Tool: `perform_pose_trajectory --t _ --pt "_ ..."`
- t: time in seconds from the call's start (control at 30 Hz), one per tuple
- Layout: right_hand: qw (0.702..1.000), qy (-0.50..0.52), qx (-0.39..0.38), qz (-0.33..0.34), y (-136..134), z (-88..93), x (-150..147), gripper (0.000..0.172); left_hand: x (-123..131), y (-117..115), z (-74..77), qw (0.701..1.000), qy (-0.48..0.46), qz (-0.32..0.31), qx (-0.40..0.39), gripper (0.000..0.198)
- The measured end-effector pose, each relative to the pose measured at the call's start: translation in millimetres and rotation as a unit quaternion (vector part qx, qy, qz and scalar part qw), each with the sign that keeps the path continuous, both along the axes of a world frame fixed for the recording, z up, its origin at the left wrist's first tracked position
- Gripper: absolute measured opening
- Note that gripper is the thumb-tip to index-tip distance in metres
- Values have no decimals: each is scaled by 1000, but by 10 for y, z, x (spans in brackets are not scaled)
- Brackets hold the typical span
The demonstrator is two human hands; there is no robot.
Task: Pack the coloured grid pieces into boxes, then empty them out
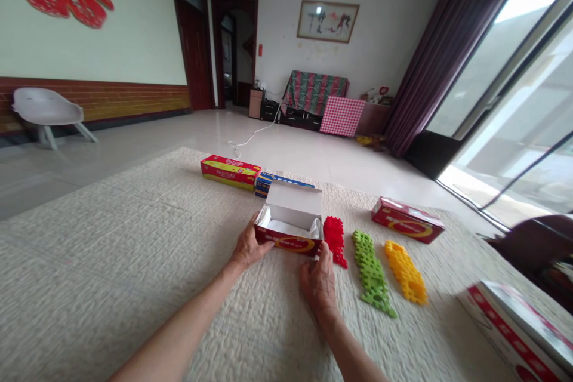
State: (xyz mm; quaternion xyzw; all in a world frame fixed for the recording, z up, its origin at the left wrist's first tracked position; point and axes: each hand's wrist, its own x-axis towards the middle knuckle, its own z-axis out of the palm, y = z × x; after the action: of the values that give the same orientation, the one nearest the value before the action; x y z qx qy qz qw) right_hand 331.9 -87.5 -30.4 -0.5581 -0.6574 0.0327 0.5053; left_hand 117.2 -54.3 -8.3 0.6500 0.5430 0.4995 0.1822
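The left hand (248, 248) grips the left end of the open red box (290, 228). The right hand (318, 282) touches its front right corner, fingers loosely curled.

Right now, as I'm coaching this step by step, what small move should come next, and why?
Probably lift the right hand off the open box and reach for the red pieces. The box looks empty inside, the left hand grips its left end, and the red pieces lie just beside its right end, nearer than the green pieces or yellow pieces.
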Motion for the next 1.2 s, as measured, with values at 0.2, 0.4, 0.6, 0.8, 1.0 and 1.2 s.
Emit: perform_pose_trajectory --t 0.2,0.4,0.6,0.8,1.0,1.2 --pt "999 19 -25 21 -27 9 72 64 -33 12 -47 1000 3 4 2 85" --pt "996 62 -48 41 -12 -75 151 63 -47 19 -116 1000 9 -1 1 84" --pt "988 113 -73 72 -12 -79 165 58 -40 14 -125 1000 4 3 -7 82" --pt "988 107 -75 77 -16 -86 208 59 -38 -9 -75 1000 7 10 -22 81" --pt "984 116 -91 99 -61 -55 218 67 -78 16 -124 998 2 36 -50 78" --pt "982 140 -90 86 -105 -3 200 63 -126 50 -224 998 14 39 -54 82"
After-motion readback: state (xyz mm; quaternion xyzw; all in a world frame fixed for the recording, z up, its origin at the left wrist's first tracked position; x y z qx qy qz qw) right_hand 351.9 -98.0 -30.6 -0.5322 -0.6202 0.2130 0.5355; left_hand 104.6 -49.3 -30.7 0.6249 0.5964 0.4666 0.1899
